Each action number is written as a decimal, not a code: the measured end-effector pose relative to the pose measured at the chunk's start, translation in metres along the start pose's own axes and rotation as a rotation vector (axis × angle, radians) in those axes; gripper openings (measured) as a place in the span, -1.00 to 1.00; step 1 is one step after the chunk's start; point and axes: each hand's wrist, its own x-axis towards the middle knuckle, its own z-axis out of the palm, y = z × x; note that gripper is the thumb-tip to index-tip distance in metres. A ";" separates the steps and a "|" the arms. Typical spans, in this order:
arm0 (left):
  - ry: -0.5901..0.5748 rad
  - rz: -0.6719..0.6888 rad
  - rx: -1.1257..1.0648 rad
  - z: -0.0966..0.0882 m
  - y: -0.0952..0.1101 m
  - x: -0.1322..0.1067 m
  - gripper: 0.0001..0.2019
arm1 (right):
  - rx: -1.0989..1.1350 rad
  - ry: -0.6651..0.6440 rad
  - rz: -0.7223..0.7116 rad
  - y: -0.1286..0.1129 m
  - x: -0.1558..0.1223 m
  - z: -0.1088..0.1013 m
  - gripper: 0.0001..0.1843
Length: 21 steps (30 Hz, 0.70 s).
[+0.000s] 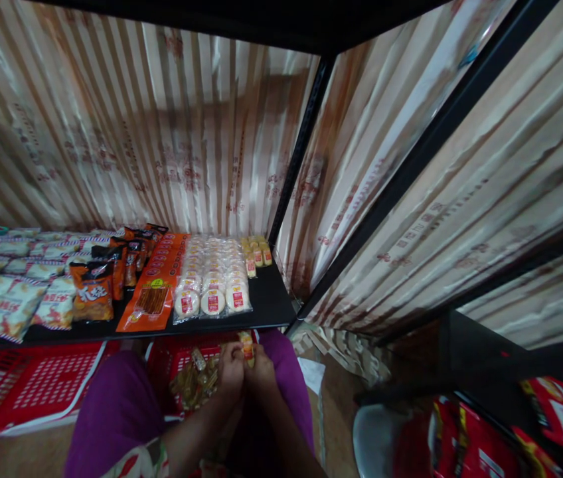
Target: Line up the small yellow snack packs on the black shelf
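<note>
Between my knees, my left hand [232, 365] and my right hand [260, 372] come together with bent fingers around a small yellow snack packet [246, 346]. It has an orange-red label and pokes up between the fingers. Below and left of my hands, a red plastic basket [162, 355] holds several gold-yellow wrapped snacks [194, 385]. On the black shelf [274, 299] just beyond, a small group of similar yellow packets [256, 253] stands at the right back. Beside them are rows of round white wrapped cakes [213, 302].
Left along the shelf lie an orange snack bag [149, 295], orange-black bags [92, 292] and white snack bags [17, 305]. Another red basket [57, 382] sits below left. Black posts [306, 146] and striped curtains [186, 133] enclose the corner. Red packages [485, 438] and a grey-white rounded object [374, 438] are lower right.
</note>
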 end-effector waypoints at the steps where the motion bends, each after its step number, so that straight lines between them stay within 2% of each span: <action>1: -0.015 0.017 0.000 0.001 0.003 -0.001 -0.81 | 0.001 -0.001 0.005 0.000 0.000 -0.005 -0.71; 9: -0.170 0.132 -0.041 0.013 0.017 0.001 -0.81 | 0.085 0.034 0.037 -0.003 0.004 -0.035 -0.61; 15: -0.176 0.216 0.085 0.025 0.037 0.008 -0.80 | 0.099 0.101 0.040 -0.005 0.016 -0.044 -0.60; 21: -0.188 0.199 0.185 0.039 0.062 0.018 -0.74 | 0.115 0.127 0.014 -0.008 0.039 -0.056 -0.56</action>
